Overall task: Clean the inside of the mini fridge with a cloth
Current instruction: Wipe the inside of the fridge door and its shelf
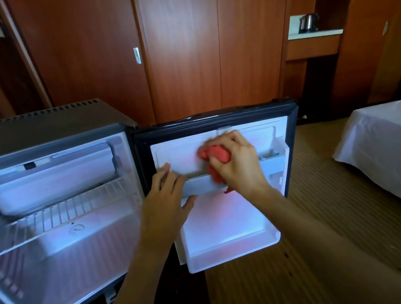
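Wiping the inner liner of the open door (282,137) is where I have things right now: my right hand (239,163) is bunched around the red cloth (217,155), its fingers (229,139) curled tight over the wad so it presses flat against the white panel just above the upper door shelf (199,182). I judge the cloth is balled up like that to give a firm pad for rubbing, with a loose tail hanging down over the shelf's front edge.

My left hand (168,197) is spread, fingers straight and holding nothing, laid against the left end of that shelf. I read that as a brace, keeping the swung-out door from drifting while the other hand pushes on it.

The mini fridge (39,142) stands on the floor to the left, its cavity exposed, with the wire rack (70,209) and the small freezer box (46,179) above it. The lower door bin (232,248) sits beneath my hands.

Further off, a bed with white sheets (392,139) lies to the right, and an electric kettle (308,23) sits on a ledge in the wooden wall units.
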